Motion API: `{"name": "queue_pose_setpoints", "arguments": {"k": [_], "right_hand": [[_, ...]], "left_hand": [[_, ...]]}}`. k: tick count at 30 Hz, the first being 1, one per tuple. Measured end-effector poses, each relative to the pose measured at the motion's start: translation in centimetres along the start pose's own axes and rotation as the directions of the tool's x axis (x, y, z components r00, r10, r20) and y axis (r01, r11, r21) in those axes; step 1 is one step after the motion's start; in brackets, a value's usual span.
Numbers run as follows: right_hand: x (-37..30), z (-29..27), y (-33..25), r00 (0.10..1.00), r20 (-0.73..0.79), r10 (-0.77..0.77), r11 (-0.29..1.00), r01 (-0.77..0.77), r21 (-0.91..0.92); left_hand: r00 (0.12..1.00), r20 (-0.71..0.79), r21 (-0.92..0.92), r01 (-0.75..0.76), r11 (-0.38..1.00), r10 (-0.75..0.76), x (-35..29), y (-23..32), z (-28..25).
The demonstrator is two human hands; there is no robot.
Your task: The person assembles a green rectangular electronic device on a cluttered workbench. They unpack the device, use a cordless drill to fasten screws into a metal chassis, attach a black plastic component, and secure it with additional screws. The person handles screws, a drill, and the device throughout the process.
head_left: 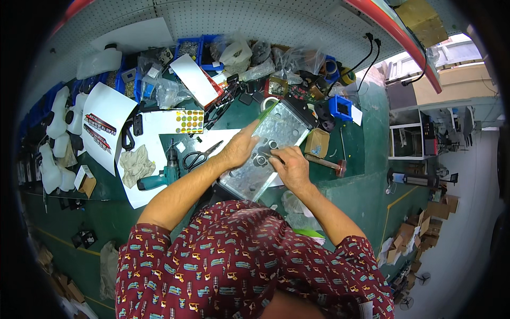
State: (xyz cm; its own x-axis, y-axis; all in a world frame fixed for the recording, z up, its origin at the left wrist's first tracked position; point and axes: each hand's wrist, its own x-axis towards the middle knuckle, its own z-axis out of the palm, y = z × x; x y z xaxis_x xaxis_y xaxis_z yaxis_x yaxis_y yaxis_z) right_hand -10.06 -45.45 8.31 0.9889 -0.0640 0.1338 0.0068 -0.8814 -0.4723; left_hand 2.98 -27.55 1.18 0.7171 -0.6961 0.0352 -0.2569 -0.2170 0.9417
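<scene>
A flat silvery metal panel [284, 126] lies at a slant in front of me, with round holes along it. My left hand [240, 146] holds its left edge, fingers reaching onto the top face. Near the panel's middle are a ring-shaped fitting [261, 160] and a smaller ring [273, 144]. My right hand [293, 167] is closed over the panel beside these rings, its fingertips pinched together at a small dark part I cannot make out. Scissors with black handles [195, 159] and a teal cordless drill [171, 167] lie left of my left forearm.
Right of the panel are an open cardboard box [317, 142] and a hammer [340, 168]. A sheet of round gold stickers [189, 122] and a crumpled cloth [137, 166] lie to the left. Blue bins [340, 108], plastic bags and cables crowd the back of the green bench.
</scene>
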Motion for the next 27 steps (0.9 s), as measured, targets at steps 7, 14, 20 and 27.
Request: {"name": "queue_pose_setpoints", "arguments": {"k": [7, 14, 20, 27], "right_hand": [[-0.5, -0.1, 0.0, 0.989, 0.062, 0.133, 0.987, -0.138, 0.078], [-0.6, 0.9, 0.6, 0.982, 0.095, 0.160, 0.953, -0.179, 0.245], [-0.3, 1.7, 0.3, 0.984, 0.072, 0.164, 0.964, -0.176, 0.200], [0.1, 2.3, 0.5, 0.990, 0.037, 0.134, 0.975, -0.138, 0.175]], "left_hand": [[1.000, -0.014, -0.008, 0.019, 1.000, -0.019, -0.2, 0.3, 0.0], [0.998, 0.022, -0.048, 0.054, 0.997, -0.053, 0.0, 0.6, -0.3], [0.994, 0.047, -0.045, 0.099, 0.994, -0.097, 0.2, 1.2, -0.6], [0.999, 0.017, 0.045, 0.046, 0.998, -0.047, 0.1, -0.3, 0.1]]}}
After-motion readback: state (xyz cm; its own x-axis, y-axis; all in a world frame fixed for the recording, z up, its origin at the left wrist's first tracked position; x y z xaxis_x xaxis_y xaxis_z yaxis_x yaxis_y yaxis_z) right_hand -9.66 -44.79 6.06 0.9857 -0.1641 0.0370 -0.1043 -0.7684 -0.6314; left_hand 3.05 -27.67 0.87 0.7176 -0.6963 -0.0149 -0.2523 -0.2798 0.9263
